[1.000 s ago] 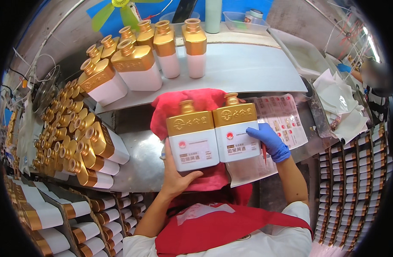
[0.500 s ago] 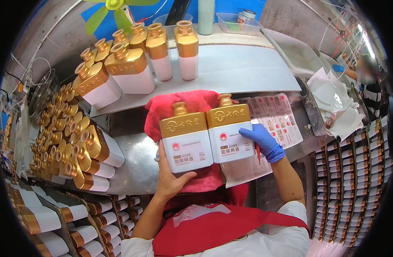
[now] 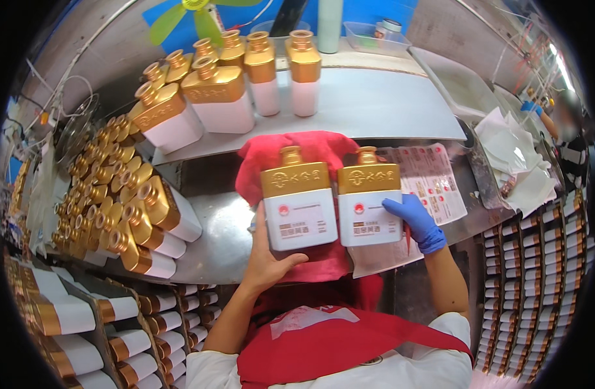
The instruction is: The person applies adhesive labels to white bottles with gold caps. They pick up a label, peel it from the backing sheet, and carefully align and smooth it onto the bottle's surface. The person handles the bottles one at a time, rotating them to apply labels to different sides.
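Bottles in hand: two flat white bottles with gold shoulders and gold caps, held upright side by side, touching, above a red cloth on the steel counter.
Left bottle: bare left hand cups it from below, thumb across its lower edge; the grip is closed on the bottle.
Right bottle: right hand in a blue glove lies against its right side and front, fingers on the white label; the grip holds this bottle.
Label sheet: lies on the counter just right of the bottles.
Raised shelf: more such bottles stand at its left end.
Left of counter: many like bottles lie heaped.
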A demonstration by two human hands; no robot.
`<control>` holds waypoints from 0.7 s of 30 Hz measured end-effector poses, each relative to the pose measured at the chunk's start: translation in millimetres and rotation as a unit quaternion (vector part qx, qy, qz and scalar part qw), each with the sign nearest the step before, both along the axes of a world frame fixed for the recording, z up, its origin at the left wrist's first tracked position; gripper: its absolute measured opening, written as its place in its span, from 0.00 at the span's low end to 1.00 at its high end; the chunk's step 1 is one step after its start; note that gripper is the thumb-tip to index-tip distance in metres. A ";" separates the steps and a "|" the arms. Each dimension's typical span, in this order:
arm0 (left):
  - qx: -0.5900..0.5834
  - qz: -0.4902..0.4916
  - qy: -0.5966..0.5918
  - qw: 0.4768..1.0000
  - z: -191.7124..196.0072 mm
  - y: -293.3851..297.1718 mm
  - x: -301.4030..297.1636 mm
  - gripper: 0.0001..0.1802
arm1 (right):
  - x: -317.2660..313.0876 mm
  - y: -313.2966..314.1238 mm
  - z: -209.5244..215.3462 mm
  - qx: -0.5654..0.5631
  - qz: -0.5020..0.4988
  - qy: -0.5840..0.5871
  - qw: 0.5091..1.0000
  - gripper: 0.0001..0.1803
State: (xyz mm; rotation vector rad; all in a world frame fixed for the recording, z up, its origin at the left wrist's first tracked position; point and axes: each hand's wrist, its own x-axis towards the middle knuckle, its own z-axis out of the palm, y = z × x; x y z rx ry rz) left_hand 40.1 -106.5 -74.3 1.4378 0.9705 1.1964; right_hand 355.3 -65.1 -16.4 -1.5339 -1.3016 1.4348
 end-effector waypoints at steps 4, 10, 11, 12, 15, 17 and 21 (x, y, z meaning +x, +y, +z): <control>0.036 0.021 0.044 0.998 1.0 5.7 -14.1 0.45 | -3.6 -1.1 10.1 0.006 0.004 -0.013 1.000 0.24; 0.207 0.059 0.314 0.925 46.6 26.3 -8.0 0.31 | -1.3 1.5 4.7 0.003 -0.010 -0.004 1.000 0.24; 0.203 0.048 0.320 0.924 48.8 26.1 -3.2 0.26 | -1.5 1.6 2.9 0.003 -0.013 0.001 1.000 0.25; 0.207 0.040 0.351 0.912 47.8 25.7 -2.3 0.26 | -1.6 2.0 0.2 0.002 -0.016 0.006 1.000 0.25; 0.209 0.033 0.421 0.882 45.4 20.9 -0.6 0.24 | -2.8 2.1 -0.8 -0.001 -0.018 0.013 1.000 0.25; 0.199 0.023 0.433 0.879 44.2 19.7 0.2 0.24 | -1.6 2.6 -1.7 -0.002 -0.016 0.012 1.000 0.25; 0.214 0.035 0.439 0.872 35.7 15.5 -0.9 0.25 | 1.1 4.2 -3.9 -0.007 -0.022 0.012 1.000 0.25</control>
